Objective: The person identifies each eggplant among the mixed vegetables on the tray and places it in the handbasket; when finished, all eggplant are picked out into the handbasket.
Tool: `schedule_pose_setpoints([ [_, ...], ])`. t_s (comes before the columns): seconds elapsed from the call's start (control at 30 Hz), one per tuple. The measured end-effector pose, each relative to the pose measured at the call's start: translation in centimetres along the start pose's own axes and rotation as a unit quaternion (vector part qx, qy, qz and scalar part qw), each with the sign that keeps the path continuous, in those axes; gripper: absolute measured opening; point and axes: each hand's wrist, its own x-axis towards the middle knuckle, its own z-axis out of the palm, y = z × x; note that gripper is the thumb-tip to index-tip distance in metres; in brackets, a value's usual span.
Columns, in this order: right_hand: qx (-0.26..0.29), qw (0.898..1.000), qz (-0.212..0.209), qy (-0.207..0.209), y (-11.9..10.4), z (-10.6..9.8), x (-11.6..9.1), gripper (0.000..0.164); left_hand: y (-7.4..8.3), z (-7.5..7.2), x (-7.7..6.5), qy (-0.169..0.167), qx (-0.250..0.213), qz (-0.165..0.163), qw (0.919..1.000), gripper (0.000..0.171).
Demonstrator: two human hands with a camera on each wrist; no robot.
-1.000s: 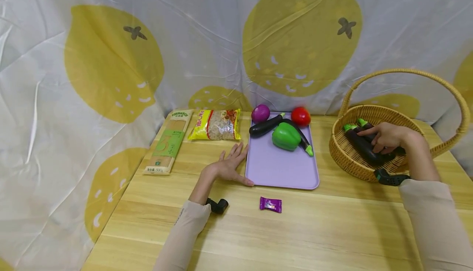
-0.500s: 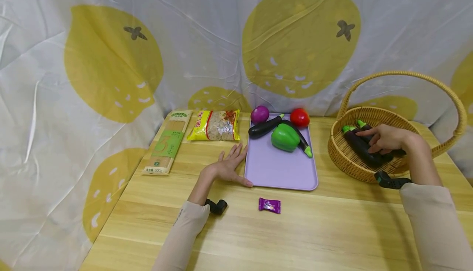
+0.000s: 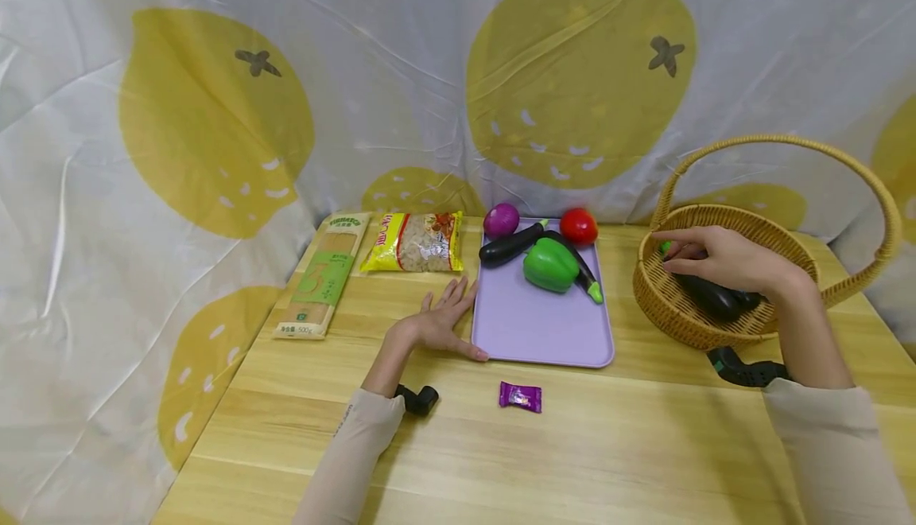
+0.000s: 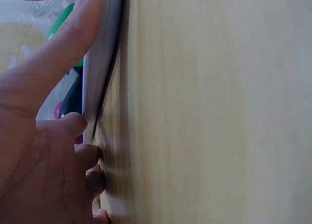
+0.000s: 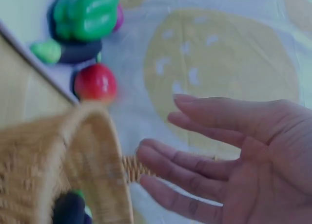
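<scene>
My left hand (image 3: pixel 438 328) lies beside the lilac tray (image 3: pixel 544 330), fingers spread; in the left wrist view its thumb (image 4: pixel 68 53) rests along the tray's side. A purple onion (image 3: pixel 501 220), two eggplants (image 3: pixel 511 246), a green bell pepper (image 3: pixel 551 265) and a tomato (image 3: pixel 579 227) are at the tray's far end. My right hand (image 3: pixel 733 258) hovers over the wicker basket (image 3: pixel 665 314), its fingers loosely bent with nothing between them. Below it, eggplants (image 3: pixel 716 300) lie in the basket, partly hidden by the hand.
A purple candy wrapper (image 3: pixel 520 397) lies in front of the tray. To the left are a yellow bag of dry food (image 3: pixel 418 243) and a long noodle packet (image 3: pixel 322 278). The basket's tall handle (image 3: pixel 787 140) arches above its bowl. A lemon-print cloth (image 3: pixel 401 71) hangs behind.
The right hand has lifted off the eggplants and shifted toward the basket's left rim, its fingers straightening. The left hand stays at the tray's edge.
</scene>
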Motion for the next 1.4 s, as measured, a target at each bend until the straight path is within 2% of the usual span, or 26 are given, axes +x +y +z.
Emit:
schedule_pose_setpoints([
  [0.23,0.046,0.999,-0.02,0.011,-2.6,2.2,1.6,0.052,-0.2,-0.2,0.0,-0.001,0.002,-0.001,1.0,0.129],
  [0.4,0.108,0.994,-0.005,0.017,-3.7,4.0,3.7,0.052,-0.3,-0.6,0.3,-0.001,0.008,0.0,1.0,0.127],
  [0.6,0.196,0.978,0.055,0.047,-3.6,6.4,6.6,0.053,-0.5,-0.7,0.6,0.0,0.002,0.002,1.0,0.13],
  [0.8,0.251,0.961,0.082,0.085,-3.3,8.4,8.2,0.051,-0.2,-0.7,0.5,-0.001,0.004,0.002,1.0,0.128],
  [1.1,0.264,0.953,0.102,0.108,-2.4,10.2,10.1,0.047,-0.1,-0.5,0.4,-0.002,0.002,0.0,1.0,0.129],
  [1.3,0.292,0.942,0.118,0.116,-2.3,10.8,10.8,0.046,-0.3,-0.2,0.2,-0.005,0.0,-0.003,1.0,0.129],
  [1.4,0.303,0.938,0.112,0.127,-2.0,11.2,11.1,0.045,-0.3,-0.1,0.2,-0.006,-0.002,-0.003,1.0,0.129],
])
